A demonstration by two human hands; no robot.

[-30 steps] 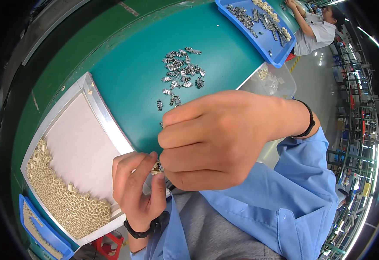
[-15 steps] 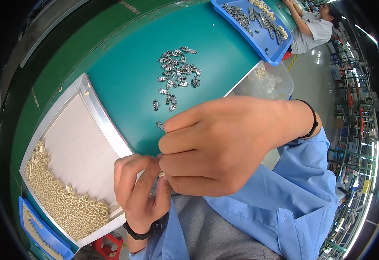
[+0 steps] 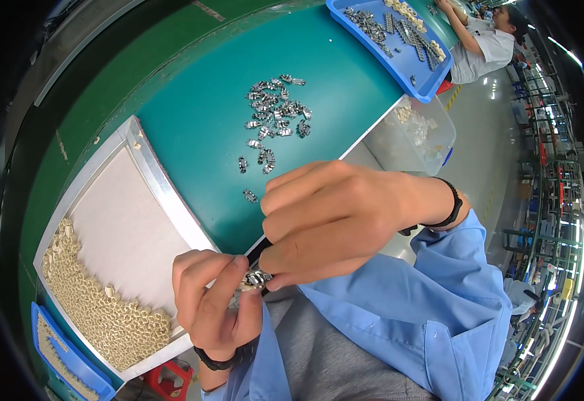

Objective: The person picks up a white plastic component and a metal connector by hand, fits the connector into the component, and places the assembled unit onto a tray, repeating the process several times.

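Note:
Close to my chest, my left hand (image 3: 210,301) and my right hand (image 3: 332,220) pinch one small silver metal clip (image 3: 257,278) between their fingertips, joined with a small cream plastic piece. The right hand lies over most of it, so the joint is hidden. On the teal table (image 3: 198,127) above my hands lies a loose pile of the same metal clips (image 3: 275,110), with a single one (image 3: 250,195) near my right knuckles. To the left, a white tray (image 3: 126,220) holds several cream plastic pieces (image 3: 98,304) at its near end.
A blue tray (image 3: 405,53) with metal and cream parts stands at the far right of the table. A clear plastic bin (image 3: 415,130) sits below the table edge. Another blue tray (image 3: 58,354) is at lower left. Another person in white works at the upper right.
Both hands have stayed together on the part; the fingers have shifted slightly and the view has moved a little.

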